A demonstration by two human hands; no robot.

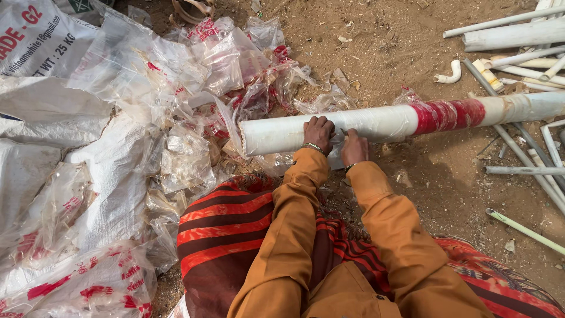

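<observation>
Item: white wrapped pipe [329,131], lying across bare dirt ground [412,53]. I see my left hand [318,133] gripping it beside my right hand [354,147], which pinches its plastic wrap. Torn plastic bags [176,88] crowd the left; loose pipes [518,59] line the right edge.

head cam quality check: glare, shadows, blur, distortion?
Head view: soft even daylight, faint shadows; mild sheen on the crumpled clear plastic sheets; left hand, right hand and long white plastic-wrapped pipe sharp; wide-angle bowing toward the edges.

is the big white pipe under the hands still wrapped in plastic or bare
Wrapped: clear plastic film, with a red printed band, covers the white pipe lying flat on the dirt. Both the left hand and right hand rest on it.
</observation>
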